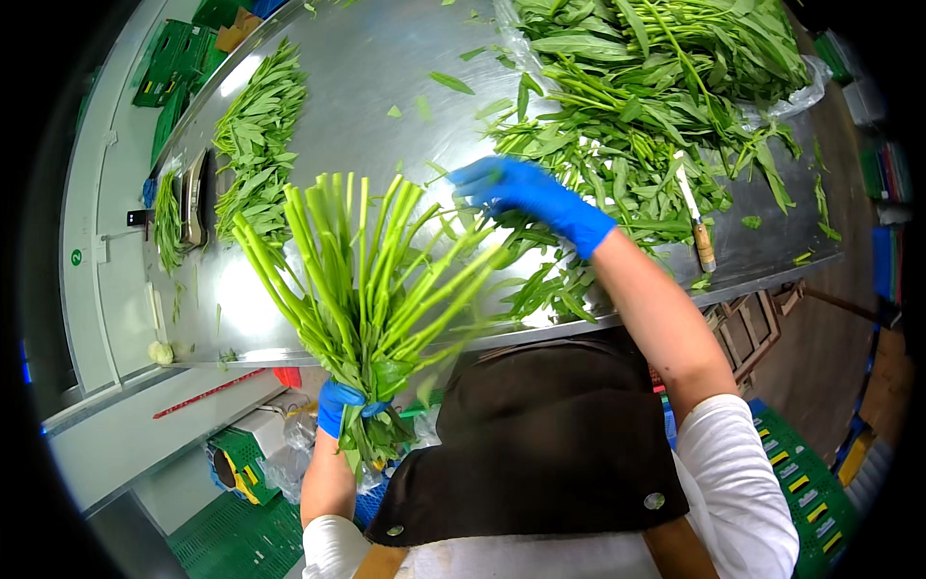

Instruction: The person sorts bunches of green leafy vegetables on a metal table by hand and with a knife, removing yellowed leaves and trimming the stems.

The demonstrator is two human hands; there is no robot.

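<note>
My left hand (pixel 341 407), in a blue glove, grips a bunch of leafy green vegetable stalks (pixel 362 282) near its leaves. The cut stem ends fan out upward, over the near edge of the metal table. My right hand (pixel 524 189), also gloved in blue and blurred, is over the table beside loose leafy stalks (pixel 608 174); whether its fingers hold anything cannot be told. A knife with a wooden handle (pixel 702 246) lies at the right, its blade partly over leaves. A large heap of greens (pixel 673 43) rests on clear plastic at the top right.
Trimmed bunches (pixel 260 145) lie in a row on the metal table (pixel 362 87) at left. Near them stand a scale (pixel 194 199) and another small bunch (pixel 168 224). Green crates (pixel 173 65) stand beyond the table; more crates (pixel 803 478) are at lower right.
</note>
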